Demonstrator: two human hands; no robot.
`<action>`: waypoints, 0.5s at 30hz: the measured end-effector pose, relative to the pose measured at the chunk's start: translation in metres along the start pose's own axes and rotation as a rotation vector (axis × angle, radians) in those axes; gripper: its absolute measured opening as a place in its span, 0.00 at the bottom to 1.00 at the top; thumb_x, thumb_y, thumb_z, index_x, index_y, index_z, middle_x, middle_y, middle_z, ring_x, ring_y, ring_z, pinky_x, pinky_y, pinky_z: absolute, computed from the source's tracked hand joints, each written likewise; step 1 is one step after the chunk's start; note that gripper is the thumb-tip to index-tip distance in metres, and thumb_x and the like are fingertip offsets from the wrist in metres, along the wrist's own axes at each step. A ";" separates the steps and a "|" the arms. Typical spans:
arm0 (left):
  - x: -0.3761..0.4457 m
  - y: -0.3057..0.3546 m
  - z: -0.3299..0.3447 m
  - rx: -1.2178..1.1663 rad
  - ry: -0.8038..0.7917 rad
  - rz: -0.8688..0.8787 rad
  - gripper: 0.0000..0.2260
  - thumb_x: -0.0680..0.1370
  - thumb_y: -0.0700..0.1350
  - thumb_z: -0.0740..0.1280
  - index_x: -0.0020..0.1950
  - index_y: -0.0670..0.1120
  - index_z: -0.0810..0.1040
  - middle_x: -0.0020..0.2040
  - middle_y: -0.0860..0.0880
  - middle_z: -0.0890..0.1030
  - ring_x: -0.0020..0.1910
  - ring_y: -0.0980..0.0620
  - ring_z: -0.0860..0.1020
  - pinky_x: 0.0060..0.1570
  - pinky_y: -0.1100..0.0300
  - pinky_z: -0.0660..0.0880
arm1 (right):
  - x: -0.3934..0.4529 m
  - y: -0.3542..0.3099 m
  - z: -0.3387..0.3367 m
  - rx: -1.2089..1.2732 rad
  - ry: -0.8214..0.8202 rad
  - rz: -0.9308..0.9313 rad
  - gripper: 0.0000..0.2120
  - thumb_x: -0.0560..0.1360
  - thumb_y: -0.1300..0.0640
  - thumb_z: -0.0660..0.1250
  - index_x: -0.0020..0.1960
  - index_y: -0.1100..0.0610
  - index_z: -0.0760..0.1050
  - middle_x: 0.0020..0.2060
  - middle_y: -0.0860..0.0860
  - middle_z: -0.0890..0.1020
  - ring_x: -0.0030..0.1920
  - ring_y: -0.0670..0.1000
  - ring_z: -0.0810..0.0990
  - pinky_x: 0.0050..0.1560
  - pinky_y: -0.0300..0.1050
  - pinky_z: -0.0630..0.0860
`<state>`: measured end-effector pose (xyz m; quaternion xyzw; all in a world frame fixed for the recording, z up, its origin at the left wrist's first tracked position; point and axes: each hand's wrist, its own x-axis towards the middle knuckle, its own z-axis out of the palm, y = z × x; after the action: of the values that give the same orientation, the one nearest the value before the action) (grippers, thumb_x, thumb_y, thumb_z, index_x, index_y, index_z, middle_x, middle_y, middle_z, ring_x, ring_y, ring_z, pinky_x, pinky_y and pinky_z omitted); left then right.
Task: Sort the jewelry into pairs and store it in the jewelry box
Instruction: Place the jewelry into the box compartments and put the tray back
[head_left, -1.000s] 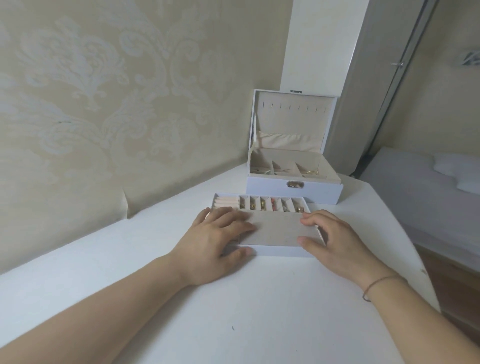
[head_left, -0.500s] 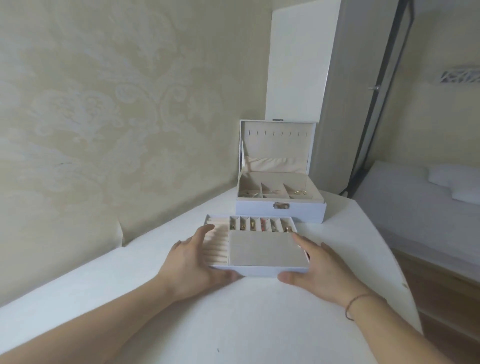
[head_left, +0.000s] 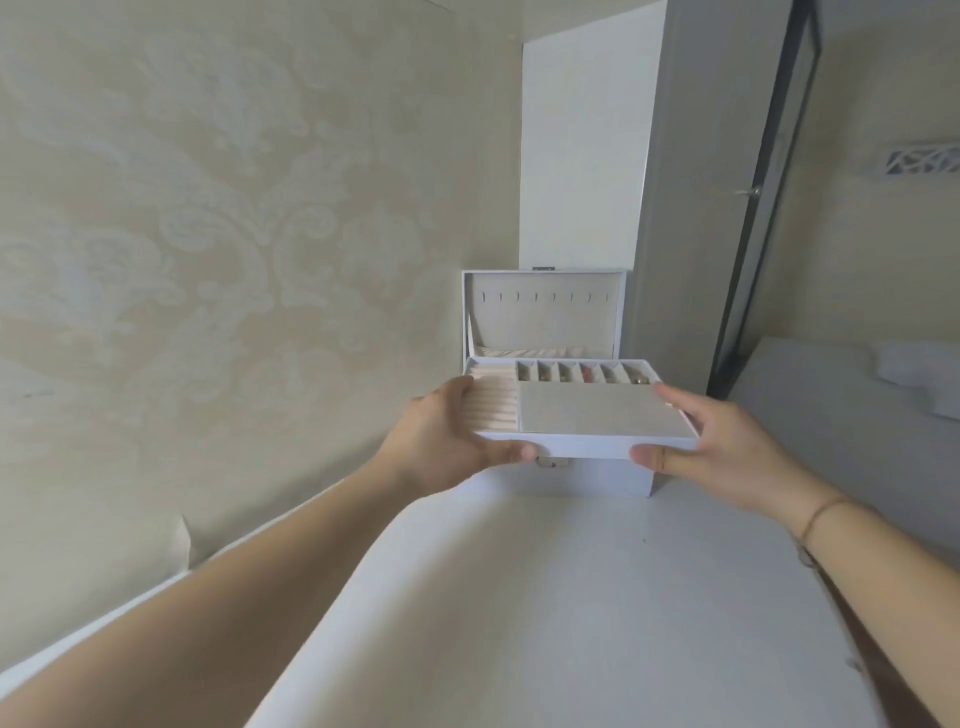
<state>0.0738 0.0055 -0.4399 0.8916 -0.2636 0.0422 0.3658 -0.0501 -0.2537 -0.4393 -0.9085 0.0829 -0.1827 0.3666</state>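
Note:
A white jewelry tray (head_left: 587, 448) with a beige pad, ring rolls on its left and several small slots holding jewelry (head_left: 587, 373) along its back hangs in the air over the open white jewelry box (head_left: 597, 475). My left hand (head_left: 441, 441) grips the tray's left end, thumb on the front wall. On the right end my right hand (head_left: 727, 447) grips it the same way. The box lid (head_left: 545, 312) stands upright behind, and the tray hides the box's inside.
The box stands at the far end of a white table (head_left: 545, 597), close to a patterned wall (head_left: 208, 260) on the left. A grey wardrobe (head_left: 685, 208) rises behind the box. A bed (head_left: 857, 405) lies to the right, beyond the table's edge.
Both hands have lifted the tray off the table and carried it away from me, over the open box. The camera has tilted up with it.

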 end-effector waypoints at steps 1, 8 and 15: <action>0.011 0.000 0.007 0.013 -0.017 -0.011 0.53 0.58 0.70 0.77 0.77 0.50 0.62 0.72 0.53 0.72 0.70 0.52 0.70 0.60 0.65 0.66 | 0.010 0.009 0.001 0.002 -0.008 0.016 0.63 0.47 0.23 0.70 0.75 0.51 0.62 0.68 0.44 0.73 0.66 0.46 0.73 0.69 0.50 0.68; 0.054 -0.026 0.032 0.141 -0.136 -0.072 0.53 0.59 0.75 0.71 0.76 0.50 0.63 0.69 0.51 0.74 0.66 0.48 0.73 0.64 0.53 0.72 | 0.055 0.047 0.030 -0.013 -0.050 0.061 0.47 0.64 0.40 0.76 0.76 0.52 0.60 0.71 0.46 0.69 0.70 0.49 0.69 0.71 0.49 0.65; 0.066 -0.037 0.034 0.039 -0.156 -0.069 0.41 0.68 0.67 0.73 0.75 0.52 0.64 0.69 0.53 0.73 0.67 0.51 0.71 0.57 0.63 0.65 | 0.074 0.051 0.049 0.007 -0.011 0.077 0.39 0.70 0.44 0.73 0.76 0.52 0.61 0.73 0.48 0.68 0.72 0.50 0.66 0.69 0.43 0.63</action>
<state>0.1450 -0.0244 -0.4709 0.9077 -0.2593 -0.0350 0.3281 0.0362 -0.2798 -0.4871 -0.9044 0.1152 -0.1639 0.3767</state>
